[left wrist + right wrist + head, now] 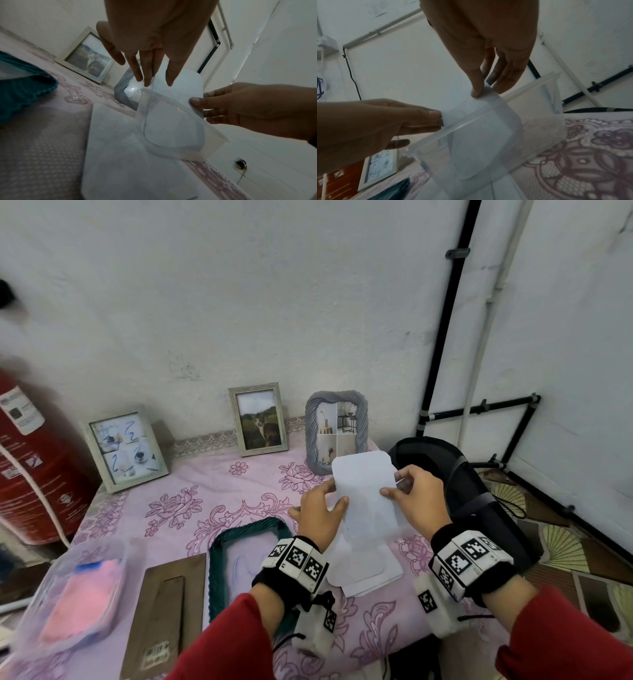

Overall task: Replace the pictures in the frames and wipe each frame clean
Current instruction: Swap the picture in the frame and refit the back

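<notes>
A white picture card (363,484) with rounded corners stands half inside a clear plastic sleeve (373,530), held above the table. My left hand (322,515) pinches its left edge between thumb and fingers. My right hand (414,498) pinches the right edge where the sleeve opens. In the left wrist view, my left hand (154,81) is on the card (181,86) and sleeve (171,128). In the right wrist view, my right hand (488,88) pinches the card (467,106) above the sleeve (479,142). A teal frame (246,542) lies flat to the left.
Three frames lean on the wall: a scribbled one (125,446), a cat photo (258,419) and a grey frame (337,429). More white sheets (363,573) lie under my hands. A brown backing board (164,611), a bagged pink cloth (78,594), a red cylinder (30,457) and a black chair (462,484) surround them.
</notes>
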Motion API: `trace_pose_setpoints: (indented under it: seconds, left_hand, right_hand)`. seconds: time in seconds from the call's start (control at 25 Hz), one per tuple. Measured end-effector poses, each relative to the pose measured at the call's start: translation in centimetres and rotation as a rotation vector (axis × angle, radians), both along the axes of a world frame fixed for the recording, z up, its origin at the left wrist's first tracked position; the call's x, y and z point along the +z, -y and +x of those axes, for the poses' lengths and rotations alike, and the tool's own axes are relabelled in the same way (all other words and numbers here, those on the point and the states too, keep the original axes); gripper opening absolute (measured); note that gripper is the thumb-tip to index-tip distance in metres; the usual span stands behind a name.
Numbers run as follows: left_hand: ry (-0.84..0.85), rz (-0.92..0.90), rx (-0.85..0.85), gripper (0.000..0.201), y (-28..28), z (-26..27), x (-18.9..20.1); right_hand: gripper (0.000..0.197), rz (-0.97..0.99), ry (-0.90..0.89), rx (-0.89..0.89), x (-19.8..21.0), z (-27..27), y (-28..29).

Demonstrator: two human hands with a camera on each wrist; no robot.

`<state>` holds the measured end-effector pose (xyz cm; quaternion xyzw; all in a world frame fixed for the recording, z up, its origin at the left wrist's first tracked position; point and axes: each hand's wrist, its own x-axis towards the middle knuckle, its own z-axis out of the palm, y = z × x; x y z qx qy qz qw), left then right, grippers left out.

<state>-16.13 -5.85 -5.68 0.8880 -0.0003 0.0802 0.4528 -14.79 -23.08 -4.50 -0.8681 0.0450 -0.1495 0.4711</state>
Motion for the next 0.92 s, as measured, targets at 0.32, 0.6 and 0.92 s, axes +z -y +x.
trace_pose_setpoints:
  seconds: [0.32,0.6,0.92]
  left_hand:
    - [-0.044,-0.099,-0.039,0.043,-0.5,0.5,-0.5]
    - [-0.084,-0.094,-0.058,0.05,-0.8,0.1,-0.7]
    - [0.157,-0.468,0.003,0.015,-3.1,-1.5,2.5]
  right_hand:
    - [0.022,0.066,0.075,-0.041,0.6,0.1,0.3]
    - [0.02,0.14,0.138,0.036,1.4,-0.2,0.2]
    - [0.017,0.222,0.305,0.117,4.6,-1.3,-3.1]
